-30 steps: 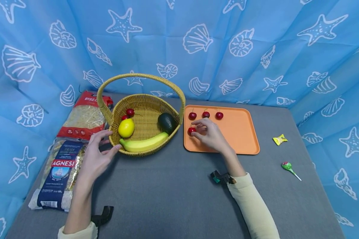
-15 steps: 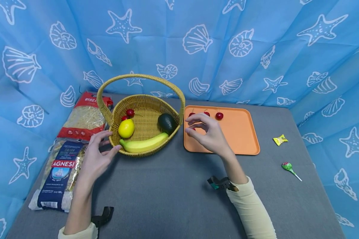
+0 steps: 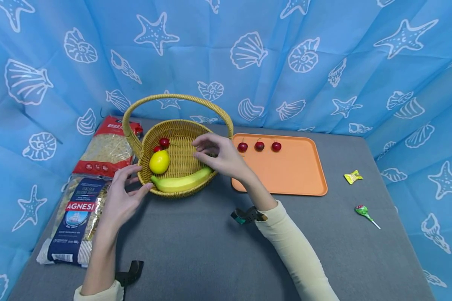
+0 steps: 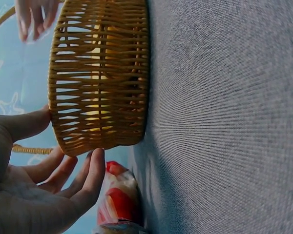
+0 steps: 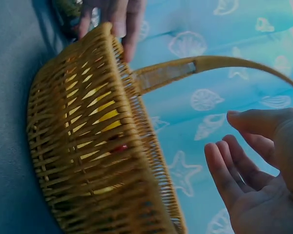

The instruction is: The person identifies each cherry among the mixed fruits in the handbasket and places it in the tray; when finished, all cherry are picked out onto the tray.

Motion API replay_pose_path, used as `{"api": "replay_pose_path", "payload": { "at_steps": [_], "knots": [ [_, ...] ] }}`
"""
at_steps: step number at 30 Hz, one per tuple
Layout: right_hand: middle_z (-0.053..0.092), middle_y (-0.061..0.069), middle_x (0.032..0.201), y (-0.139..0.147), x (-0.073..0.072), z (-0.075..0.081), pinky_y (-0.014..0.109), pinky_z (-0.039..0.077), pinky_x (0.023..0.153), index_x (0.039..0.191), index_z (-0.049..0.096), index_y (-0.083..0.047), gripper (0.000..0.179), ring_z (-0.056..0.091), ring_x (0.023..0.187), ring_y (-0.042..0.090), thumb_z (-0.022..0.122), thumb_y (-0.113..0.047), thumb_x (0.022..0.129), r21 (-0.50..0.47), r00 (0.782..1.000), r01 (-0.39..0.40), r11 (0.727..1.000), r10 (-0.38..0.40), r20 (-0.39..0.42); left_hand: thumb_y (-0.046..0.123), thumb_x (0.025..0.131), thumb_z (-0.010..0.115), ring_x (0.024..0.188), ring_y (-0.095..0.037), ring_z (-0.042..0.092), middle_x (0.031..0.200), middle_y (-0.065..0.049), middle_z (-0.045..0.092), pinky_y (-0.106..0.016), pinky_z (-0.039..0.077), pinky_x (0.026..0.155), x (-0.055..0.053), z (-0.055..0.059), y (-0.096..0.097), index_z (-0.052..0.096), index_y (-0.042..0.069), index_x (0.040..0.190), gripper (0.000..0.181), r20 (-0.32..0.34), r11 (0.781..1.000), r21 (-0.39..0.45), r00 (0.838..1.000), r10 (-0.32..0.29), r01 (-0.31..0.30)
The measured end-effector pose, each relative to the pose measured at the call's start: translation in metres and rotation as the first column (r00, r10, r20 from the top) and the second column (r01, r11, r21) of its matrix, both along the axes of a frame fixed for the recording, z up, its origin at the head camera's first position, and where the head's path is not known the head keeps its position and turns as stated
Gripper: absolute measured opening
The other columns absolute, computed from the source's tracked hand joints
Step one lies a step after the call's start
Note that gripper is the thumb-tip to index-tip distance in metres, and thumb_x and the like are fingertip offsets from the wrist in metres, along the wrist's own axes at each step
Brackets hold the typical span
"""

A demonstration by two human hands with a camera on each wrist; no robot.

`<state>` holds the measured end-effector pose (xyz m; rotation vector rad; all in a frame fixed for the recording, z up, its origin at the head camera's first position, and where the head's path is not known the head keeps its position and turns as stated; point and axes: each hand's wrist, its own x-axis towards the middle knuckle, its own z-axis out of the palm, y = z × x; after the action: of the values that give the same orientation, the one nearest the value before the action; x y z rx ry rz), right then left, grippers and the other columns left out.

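Note:
My left hand (image 3: 126, 194) holds the near left rim of a wicker basket (image 3: 181, 121), thumb in front and fingers at the side. Inside the basket lie a lemon (image 3: 159, 162), two cherries (image 3: 164, 142) and a banana (image 3: 184, 181). The right hand (image 3: 222, 154) is over the basket's right side with curved fingers and thumb, covering the avocado there. The cherry it took from the tray is hidden behind its fingers. In the right wrist view, the thumb (image 5: 254, 122) overlaps the nearest finger. Three cherries (image 3: 259, 146) line the back of the orange tray (image 3: 301, 167).
The basket's tall handle (image 3: 177, 97) arches over it. Two food bags, a red one (image 3: 105, 146) and a blue Agnesi one (image 3: 73, 221), lie at the left. A yellow wrapped candy (image 3: 352, 176) and a green lollipop (image 3: 364, 212) are at the right. A blue curtain (image 3: 248, 83) surrounds the table.
My right hand has lifted off the tray and moved left over the basket. The front cherry is gone from the tray. My left hand has stayed at the rim.

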<state>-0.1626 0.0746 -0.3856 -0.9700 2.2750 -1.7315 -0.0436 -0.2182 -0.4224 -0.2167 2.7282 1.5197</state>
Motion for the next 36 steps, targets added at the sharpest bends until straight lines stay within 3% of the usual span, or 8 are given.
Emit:
{"api": "replay_pose_path", "payload": {
  "at_steps": [4,9,12,15,19,22,29,36],
  "knots": [
    [0.073,0.014,0.126,-0.026,-0.021,-0.003,0.034,0.066,0.101,0.127,0.071,-0.003,0.026,0.073,0.112,0.025,0.074,-0.011,0.102,0.091,0.999,-0.018,0.996,0.015,0.029,0.025,0.103,0.076,0.143,-0.049,0.053,0.167,-0.021,0.038,-0.051,0.064,0.106,0.000,0.000,0.000,0.047,0.008,0.160,0.066,0.002,1.000,-0.006,1.000,-0.001,0.001],
    [0.073,0.016,0.131,-0.059,-0.045,-0.008,0.027,0.063,0.099,0.128,0.072,-0.005,0.027,0.073,0.116,0.026,0.075,-0.016,0.103,0.196,0.997,-0.048,0.980,0.035,0.065,0.027,0.104,0.075,0.143,-0.050,0.053,0.168,-0.021,0.037,-0.052,0.064,0.106,0.000,0.001,-0.001,0.047,0.008,0.160,0.066,0.007,1.000,-0.006,1.000,-0.004,0.004],
    [0.073,0.017,0.133,-0.077,-0.057,-0.010,0.028,0.062,0.098,0.130,0.071,-0.003,0.029,0.071,0.119,0.027,0.072,-0.016,0.104,0.226,0.993,-0.049,0.973,0.023,0.116,0.027,0.104,0.075,0.143,-0.050,0.053,0.168,-0.021,0.037,-0.036,0.066,0.102,0.000,0.001,-0.002,0.047,0.008,0.160,0.066,0.008,1.000,-0.006,1.000,-0.005,0.005],
    [0.069,0.019,0.131,-0.091,-0.064,-0.013,0.039,0.066,0.099,0.137,0.066,0.003,0.034,0.072,0.117,0.036,0.067,-0.013,0.107,0.220,0.977,-0.062,0.973,0.013,0.215,0.027,0.104,0.075,0.143,-0.050,0.053,0.168,-0.021,0.037,-0.027,0.066,0.098,0.000,0.001,-0.002,0.047,0.008,0.160,0.065,0.004,1.000,-0.005,1.000,-0.007,0.007],
    [0.063,0.020,0.118,-0.106,-0.067,-0.020,0.051,0.067,0.100,0.146,0.056,0.007,0.041,0.072,0.112,0.048,0.062,-0.010,0.110,0.187,0.928,-0.079,0.979,0.004,0.372,0.026,0.104,0.075,0.143,-0.050,0.053,0.167,-0.022,0.037,-0.050,0.064,0.107,0.000,0.000,-0.001,0.047,0.008,0.160,0.065,0.001,1.000,-0.006,1.000,-0.008,0.008],
    [0.064,0.019,0.118,-0.113,-0.068,-0.025,0.048,0.066,0.103,0.151,0.053,0.003,0.044,0.074,0.112,0.042,0.060,-0.012,0.111,0.189,0.893,-0.054,0.980,-0.037,0.449,0.027,0.105,0.074,0.143,-0.050,0.053,0.168,-0.022,0.037,-0.064,0.059,0.110,-0.001,0.000,0.000,0.047,0.008,0.160,0.065,0.001,1.000,-0.002,1.000,-0.012,0.012],
    [0.059,0.024,0.150,-0.121,-0.065,-0.034,0.048,0.061,0.113,0.156,0.052,-0.001,0.046,0.071,0.126,0.039,0.059,-0.012,0.112,0.123,0.798,0.028,0.992,-0.096,0.595,0.027,0.105,0.074,0.143,-0.050,0.053,0.168,-0.021,0.037,-0.064,0.059,0.109,-0.002,0.000,0.001,0.046,0.008,0.160,0.065,0.001,1.000,0.005,1.000,-0.012,0.012],
    [0.054,0.023,0.156,-0.124,-0.064,-0.044,0.047,0.057,0.120,0.158,0.050,0.000,0.046,0.063,0.138,0.039,0.055,-0.010,0.113,0.063,0.767,0.036,0.997,-0.068,0.638,0.024,0.104,0.075,0.142,-0.050,0.053,0.168,-0.022,0.036,-0.066,0.058,0.110,-0.001,-0.001,0.002,0.047,0.007,0.160,0.065,-0.003,1.000,0.005,1.000,0.002,-0.002]
  ]
}}
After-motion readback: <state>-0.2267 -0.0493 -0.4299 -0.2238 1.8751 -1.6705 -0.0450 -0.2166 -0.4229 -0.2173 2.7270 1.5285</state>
